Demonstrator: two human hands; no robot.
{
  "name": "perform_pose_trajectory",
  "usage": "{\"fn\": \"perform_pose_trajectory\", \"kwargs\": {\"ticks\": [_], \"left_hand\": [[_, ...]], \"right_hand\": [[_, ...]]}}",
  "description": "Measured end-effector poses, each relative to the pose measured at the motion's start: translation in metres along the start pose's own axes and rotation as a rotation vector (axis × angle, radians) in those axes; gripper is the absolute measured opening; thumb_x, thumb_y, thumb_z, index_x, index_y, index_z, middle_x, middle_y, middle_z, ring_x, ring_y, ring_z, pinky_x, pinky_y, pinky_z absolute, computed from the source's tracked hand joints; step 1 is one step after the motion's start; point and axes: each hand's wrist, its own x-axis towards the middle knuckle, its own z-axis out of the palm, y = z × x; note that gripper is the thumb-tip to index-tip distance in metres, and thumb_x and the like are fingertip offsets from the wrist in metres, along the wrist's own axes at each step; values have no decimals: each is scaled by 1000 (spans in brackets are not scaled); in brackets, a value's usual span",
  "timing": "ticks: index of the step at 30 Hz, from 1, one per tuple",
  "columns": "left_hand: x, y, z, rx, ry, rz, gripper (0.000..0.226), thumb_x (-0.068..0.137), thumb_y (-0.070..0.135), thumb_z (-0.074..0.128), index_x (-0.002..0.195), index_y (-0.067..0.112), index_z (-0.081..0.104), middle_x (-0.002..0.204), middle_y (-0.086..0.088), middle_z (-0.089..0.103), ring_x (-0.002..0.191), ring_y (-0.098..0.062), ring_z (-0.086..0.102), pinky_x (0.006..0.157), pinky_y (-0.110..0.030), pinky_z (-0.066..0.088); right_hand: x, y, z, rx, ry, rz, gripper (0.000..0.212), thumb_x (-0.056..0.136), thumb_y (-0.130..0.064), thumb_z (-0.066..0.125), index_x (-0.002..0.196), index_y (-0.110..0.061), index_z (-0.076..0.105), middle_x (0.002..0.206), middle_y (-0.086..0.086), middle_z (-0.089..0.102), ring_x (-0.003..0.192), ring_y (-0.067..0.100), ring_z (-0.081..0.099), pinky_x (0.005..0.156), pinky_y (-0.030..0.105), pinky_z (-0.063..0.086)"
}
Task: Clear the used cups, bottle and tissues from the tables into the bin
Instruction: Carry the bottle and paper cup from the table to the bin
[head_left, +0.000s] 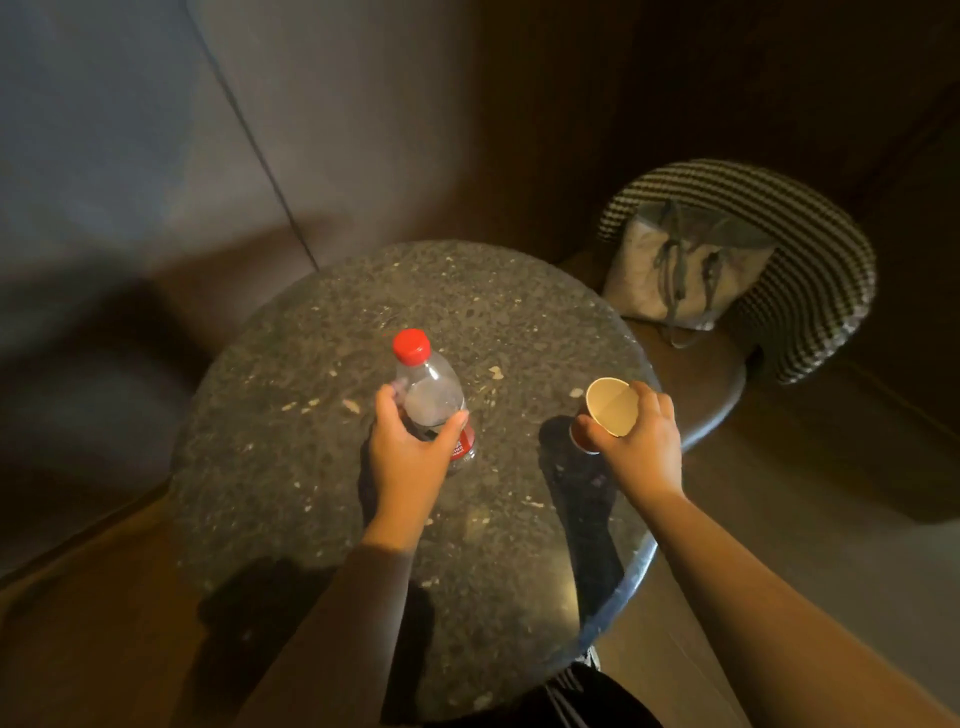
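Observation:
A clear plastic bottle (428, 392) with a red cap and a red label stands near the middle of the round dark speckled table (322, 509). My left hand (410, 452) is wrapped around its lower half. A paper cup (613, 408), pale inside and dark red outside, is tilted with its mouth toward me at the table's right edge. My right hand (641, 441) grips it from the right side. No tissues and no bin are in view.
A chair with a striped back (810, 260) stands to the right behind the table, and a pale bag (680, 275) with dark straps sits on its seat. A grey wall runs behind the table at the left. Wooden floor surrounds the table.

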Motion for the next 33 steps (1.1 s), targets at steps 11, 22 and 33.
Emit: {"fn": "perform_pose_trajectory", "kwargs": {"ticks": [11,22,33], "left_hand": [[-71,86,122,-74,-410,216,63,64,45,80,115,38,43,108,21,55,97,8,51,75,-11,40],[-245,154,235,-29,-792,389,66,68,38,81,122,28,44,112,12,54,100,-6,52,80,-20,44],[-478,218,344,-88,-1173,503,68,70,37,81,123,32,39,114,15,50,99,-3,52,74,-10,44]], "right_hand": [[-44,93,-100,27,275,255,79,70,-49,75,133,-16,41,127,2,47,107,22,53,83,35,47],[-151,241,-231,64,514,511,76,71,-47,75,133,-20,41,127,-1,45,106,19,50,80,27,37],[-292,391,-374,-36,793,803,78,73,-42,76,136,-16,39,129,4,46,108,21,51,78,25,40]]}}
